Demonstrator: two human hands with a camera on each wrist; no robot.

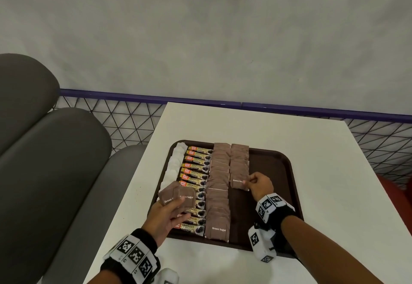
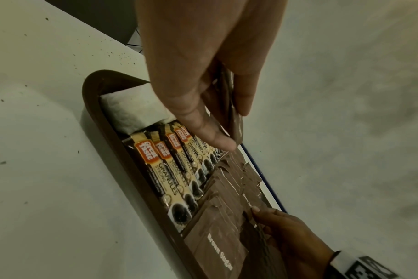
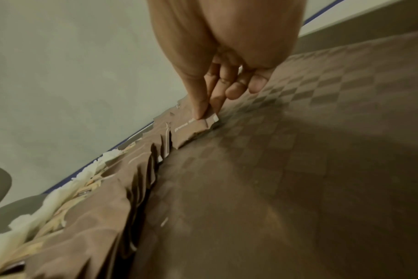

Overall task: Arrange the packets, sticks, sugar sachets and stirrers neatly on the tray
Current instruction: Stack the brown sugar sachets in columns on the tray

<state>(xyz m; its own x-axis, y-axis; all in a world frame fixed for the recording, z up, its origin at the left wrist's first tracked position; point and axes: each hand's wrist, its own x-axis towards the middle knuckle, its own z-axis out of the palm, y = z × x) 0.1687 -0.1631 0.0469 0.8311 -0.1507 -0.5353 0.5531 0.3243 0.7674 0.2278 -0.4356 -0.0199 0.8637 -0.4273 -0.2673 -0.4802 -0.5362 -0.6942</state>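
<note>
1. Right hand (image 1: pixel 259 183) pinches a sachet (image 1: pixel 239 181) at the near end of the short row on the tray (image 1: pixel 287 172) — a nudge could skew the sachets beyond it.
2. Left hand (image 1: pixel 169 217) grips a spare stack (image 1: pixel 178 197) over the sticks (image 1: pixel 196 172) — a loose thumb may spill it.

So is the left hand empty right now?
No, the left hand grips a small fan of brown sugar sachets above the tray's near-left corner.
</note>
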